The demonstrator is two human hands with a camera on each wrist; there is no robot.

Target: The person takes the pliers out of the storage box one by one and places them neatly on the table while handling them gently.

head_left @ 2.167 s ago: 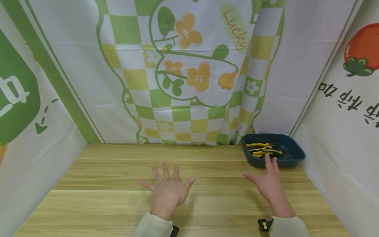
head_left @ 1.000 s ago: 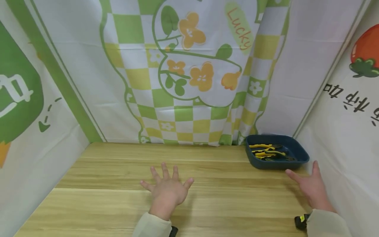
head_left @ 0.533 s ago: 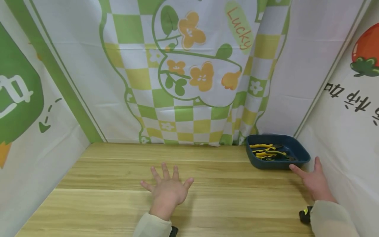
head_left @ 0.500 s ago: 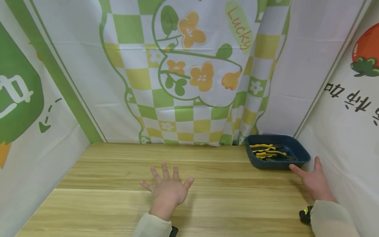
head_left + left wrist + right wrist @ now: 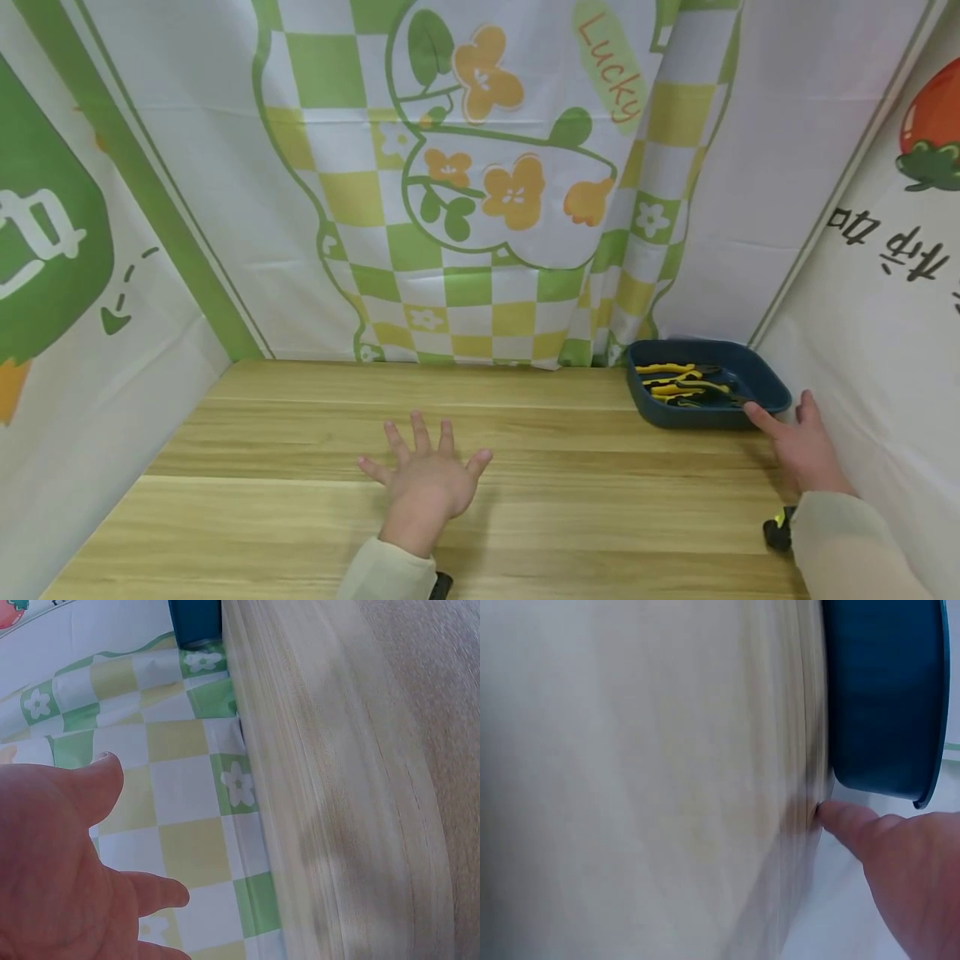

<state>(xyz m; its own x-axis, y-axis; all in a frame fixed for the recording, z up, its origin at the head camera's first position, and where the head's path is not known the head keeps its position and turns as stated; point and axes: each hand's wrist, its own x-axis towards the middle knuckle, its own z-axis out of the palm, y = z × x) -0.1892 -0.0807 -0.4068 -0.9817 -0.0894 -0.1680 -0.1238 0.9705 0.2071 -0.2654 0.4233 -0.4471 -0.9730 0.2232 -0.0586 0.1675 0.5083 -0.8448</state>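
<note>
A dark blue bin point(image 5: 701, 419) sits at the back right of the wooden table. Inside it lie several pliers point(image 5: 671, 389) with yellow and black handles. My right hand point(image 5: 808, 450) is at the bin's front right corner, thumb and fingers spread, holding nothing. From above, its thumb overlaps the bin's rim; whether they touch I cannot tell. In the right wrist view one fingertip is low by the table, beside the bin's wall point(image 5: 885, 697). My left hand point(image 5: 429, 483) hovers over the middle of the table with all fingers splayed and nothing in it.
The wooden table point(image 5: 300, 517) ends at a checked, flowered curtain point(image 5: 480, 292) behind. A white printed side wall point(image 5: 885, 358) stands close to the right hand and the bin. Another printed wall point(image 5: 127, 392) borders the left side.
My right hand has moved right, then forward to the bin's front right corner. The left hand has stayed in place. The view has shifted slightly.
</note>
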